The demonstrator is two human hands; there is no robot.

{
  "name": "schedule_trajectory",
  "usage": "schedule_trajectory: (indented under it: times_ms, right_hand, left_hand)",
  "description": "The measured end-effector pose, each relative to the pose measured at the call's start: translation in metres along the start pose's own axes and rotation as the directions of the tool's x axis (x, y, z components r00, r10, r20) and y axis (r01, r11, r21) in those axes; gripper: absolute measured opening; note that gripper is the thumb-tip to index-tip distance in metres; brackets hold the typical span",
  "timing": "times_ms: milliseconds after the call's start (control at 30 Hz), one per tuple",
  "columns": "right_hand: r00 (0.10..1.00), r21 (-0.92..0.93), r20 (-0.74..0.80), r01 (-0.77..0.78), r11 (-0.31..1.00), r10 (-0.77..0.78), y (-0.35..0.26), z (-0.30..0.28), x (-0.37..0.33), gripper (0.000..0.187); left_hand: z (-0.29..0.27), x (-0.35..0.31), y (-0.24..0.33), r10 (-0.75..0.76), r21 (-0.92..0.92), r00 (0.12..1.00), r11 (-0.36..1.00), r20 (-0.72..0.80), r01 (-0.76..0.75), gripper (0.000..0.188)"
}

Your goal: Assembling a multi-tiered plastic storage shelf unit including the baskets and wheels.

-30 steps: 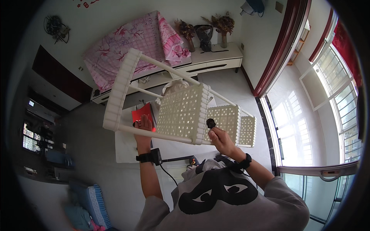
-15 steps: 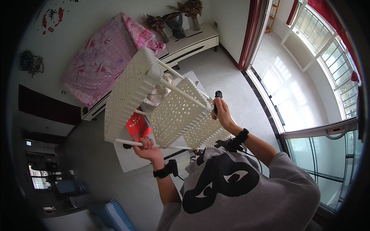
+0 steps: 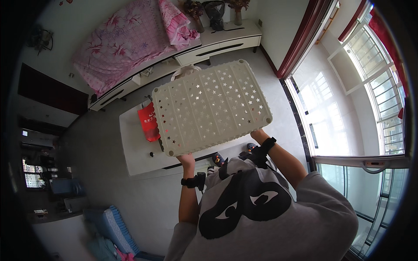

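Note:
A cream plastic shelf rack (image 3: 209,104) with star-shaped holes is in front of me, its top tier facing up and hiding the lower tiers and posts. My left hand (image 3: 186,159) is at the near left corner and my right hand (image 3: 259,135) at the near right corner. Both are closed on the rack, their fingers mostly hidden beneath the tier. Left of the rack, a red bag (image 3: 149,122) with pale print lies on a white low table (image 3: 133,148). On the table by the bag is a small black knob-like piece (image 3: 151,154).
Beyond the table runs a low cabinet (image 3: 226,47) with vases, a black bag (image 3: 214,16) and a pink floral cloth (image 3: 124,45). A sliding glass door (image 3: 365,182) stands at the right. Blue bedding-like fabric (image 3: 119,230) lies at the lower left.
The rack has turned from tilted, with several tiers showing, to its top tier facing up. My hands have moved from its posts to beneath its near corners.

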State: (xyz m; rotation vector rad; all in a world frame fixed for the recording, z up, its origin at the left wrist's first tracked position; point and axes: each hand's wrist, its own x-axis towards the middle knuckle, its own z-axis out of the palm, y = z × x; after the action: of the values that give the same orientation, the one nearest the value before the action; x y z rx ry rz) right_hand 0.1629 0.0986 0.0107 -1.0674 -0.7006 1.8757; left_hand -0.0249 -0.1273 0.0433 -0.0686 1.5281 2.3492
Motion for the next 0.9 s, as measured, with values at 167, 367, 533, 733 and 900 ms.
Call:
schedule_trajectory:
  times_ms: [167, 367, 533, 733, 900]
  right_hand:
    - [0.999, -0.009, -0.033, 0.026, 1.0, -0.027, 0.029, -0.01, 0.024, 0.029]
    - [0.992, -0.051, -0.002, 0.124, 0.991, -0.124, 0.03, 0.013, 0.027, 0.027]
    - [0.991, -0.085, -0.022, 0.131, 0.988, -0.133, 0.037, 0.008, 0.029, 0.028]
    - [0.964, -0.097, -0.119, 0.226, 0.969, -0.237, 0.059, 0.003, 0.015, 0.024]
    - [0.977, -0.054, -0.135, 0.16, 0.986, -0.166, 0.052, 0.008, 0.001, 0.024]
  left_hand:
    - [-0.007, 0.002, 0.005, -0.032, -0.004, 0.902, 0.999, 0.431, 0.038, 0.034]
    - [-0.014, 0.023, 0.025, -0.056, 0.216, 0.887, 0.975, 0.458, -0.05, 0.038]
    - [-0.022, 0.033, 0.034, -0.116, 0.275, 0.798, 0.959, 0.592, -0.064, 0.031]
    - [-0.064, 0.062, 0.033, 0.048, 0.437, 0.486, 0.368, 0.873, -0.821, 0.015]
    - [-0.06, 0.069, 0.077, -0.142, 0.37, 0.345, 0.231, 0.928, -0.9, 0.026]
